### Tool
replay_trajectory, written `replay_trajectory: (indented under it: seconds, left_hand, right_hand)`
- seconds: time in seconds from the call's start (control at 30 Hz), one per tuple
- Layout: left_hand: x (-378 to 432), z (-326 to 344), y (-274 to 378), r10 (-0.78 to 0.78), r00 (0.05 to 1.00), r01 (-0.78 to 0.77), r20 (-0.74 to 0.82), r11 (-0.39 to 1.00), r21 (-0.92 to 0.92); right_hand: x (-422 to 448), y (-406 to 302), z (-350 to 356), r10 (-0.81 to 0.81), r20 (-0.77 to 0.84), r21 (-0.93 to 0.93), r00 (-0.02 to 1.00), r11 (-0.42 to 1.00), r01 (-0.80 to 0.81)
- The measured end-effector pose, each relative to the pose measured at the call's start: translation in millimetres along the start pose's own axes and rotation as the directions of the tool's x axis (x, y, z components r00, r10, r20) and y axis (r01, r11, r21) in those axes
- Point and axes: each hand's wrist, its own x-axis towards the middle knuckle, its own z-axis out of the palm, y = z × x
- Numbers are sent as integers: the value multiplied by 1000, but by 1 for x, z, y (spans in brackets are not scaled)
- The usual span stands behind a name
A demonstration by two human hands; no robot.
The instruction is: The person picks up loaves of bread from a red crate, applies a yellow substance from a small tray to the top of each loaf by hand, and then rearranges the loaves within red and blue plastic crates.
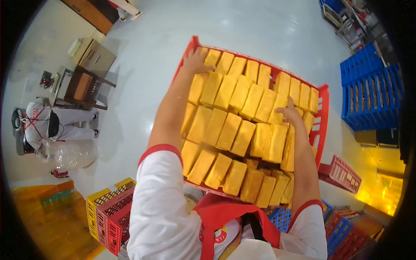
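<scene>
A red plastic crate [322,120] lies before me, filled with rows of yellow-orange rectangular blocks [229,130], perhaps loaves. My left hand [196,61] is at the crate's far left corner, fingers spread over the end of the far row. My right hand [289,112] rests over blocks in the second row, right of the middle, with fingers spread. Neither hand is plainly closed round a block. In the near rows the blocks lean unevenly, with dark gaps between some. The crate's near edge is close to my red apron [234,211].
Blue crates [370,97] are stacked at right. Yellow and red crates [110,214] stand at lower left, more crates [344,230] at lower right. A person [55,123] in white with a clear plastic bag is at left, near a dark table [86,87]. Another person's legs [128,8] show at top.
</scene>
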Motion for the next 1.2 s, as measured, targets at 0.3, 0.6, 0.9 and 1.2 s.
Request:
replay_trajectory:
  seconds: [0.3, 0.6, 0.9, 1.2]
  left_hand:
    - [-40, 4, -12, -58, 934, 25, 352, 995, 97]
    - [-11, 23, 148, 390, 906, -273, 161, 833, -482]
    - [-32, 44, 167, 370, 928, -324, 45, 862, -390]
    - [-1, 88, 170, 592, 787, -393, 171, 697, -600]
  right_hand:
    - [19, -14, 15, -209, 67, -414, 976, 884, 218]
    - [-20, -28, 26, -169, -15, -432, 986, 890, 146]
    - [-30, -2, 29, -317, -65, -221, 946, 929, 296]
    - [-225, 61, -34, -603, -595, -245, 531, 765, 595]
